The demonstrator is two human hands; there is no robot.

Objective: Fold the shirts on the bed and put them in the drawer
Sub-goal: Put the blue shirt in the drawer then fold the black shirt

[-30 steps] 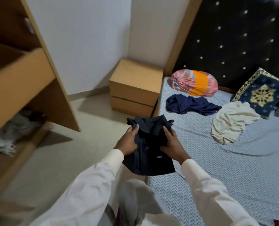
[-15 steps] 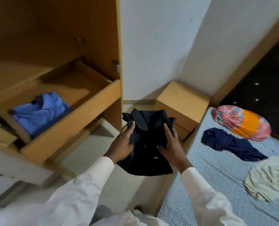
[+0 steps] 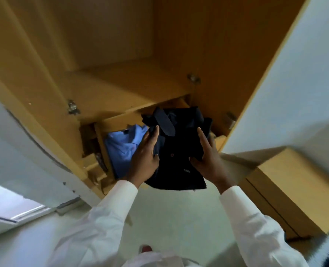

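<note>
I carry a folded dark navy shirt between both hands, collar pointing away from me. My left hand grips its left edge with the thumb on top. On the opposite edge my right hand holds it the same way. The shirt hangs over the open wooden drawer of the wardrobe, above the right part of it. A folded light blue shirt lies in the drawer's left part, partly hidden by my left hand. The bed is out of view.
The wardrobe's wooden side panels and a shelf stand over the drawer. A white wardrobe door hangs open at the left. A wooden bedside cabinet sits on the floor at the right, against a white wall.
I have turned left from the bed toward the wardrobe. The navy shirt, still in both hands, has moved from beside the bed to over the open drawer.
</note>
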